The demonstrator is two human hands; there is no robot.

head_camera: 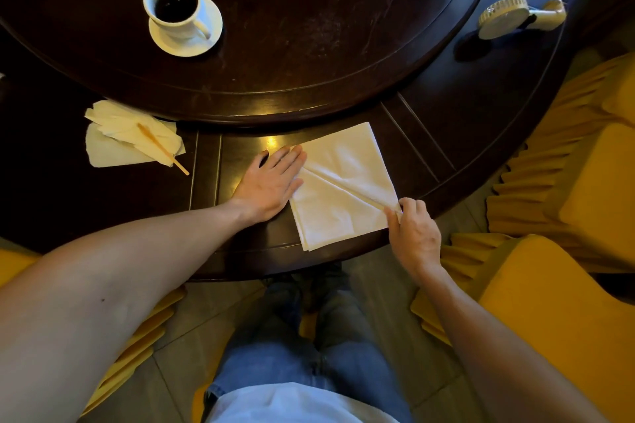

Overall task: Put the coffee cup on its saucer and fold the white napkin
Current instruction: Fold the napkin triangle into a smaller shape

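The white coffee cup (173, 7), full of dark coffee, stands on its white saucer (209, 22) on the raised round centre of the table, far left. The white napkin (338, 182) lies as a square on the table's near rim, with a diagonal ridge running across it. My left hand (271, 182) rests flat, fingers spread, on the napkin's left corner. My right hand (414, 233) pinches the napkin's right corner at the end of the ridge, close to the table edge.
A pile of crumpled napkins (117, 137) with a wooden stirrer (161, 148) lies at the left of the rim. A cream brush-like object (515, 15) sits at the far right. Yellow-covered chairs (556, 251) stand on the right, and another yellow chair (137, 347) is at lower left.
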